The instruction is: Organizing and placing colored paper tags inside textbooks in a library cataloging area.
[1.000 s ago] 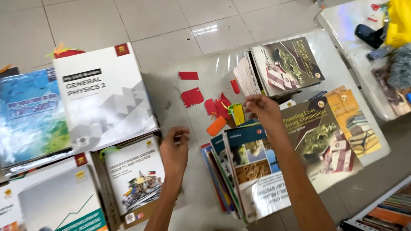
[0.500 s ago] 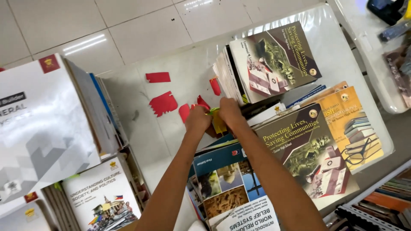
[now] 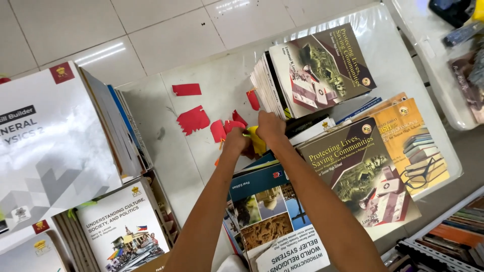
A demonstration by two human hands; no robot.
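Observation:
Both my hands meet over the middle of a white table [image 3: 212, 85]. My left hand [image 3: 236, 141] and my right hand [image 3: 270, 126] pinch a small yellow paper piece [image 3: 258, 142] between them. Red paper scraps [image 3: 194, 120] lie on the table just left of my hands, and an orange scrap [image 3: 217, 161] peeks out by my left wrist. Below my arms lies a book with a blue band and photo cover [image 3: 262, 201].
Stacks of books surround the hands: a dark-covered stack [image 3: 322, 65] at the back right, a brown book [image 3: 363, 171] and an orange book [image 3: 418, 146] to the right, a big white stack [image 3: 45, 146] at left, a white book [image 3: 123, 231] at bottom left. A second table [image 3: 438, 65] stands far right.
The camera has come closer. My left hand has moved from the table's front up to my right hand, and both now hold the yellow piece together.

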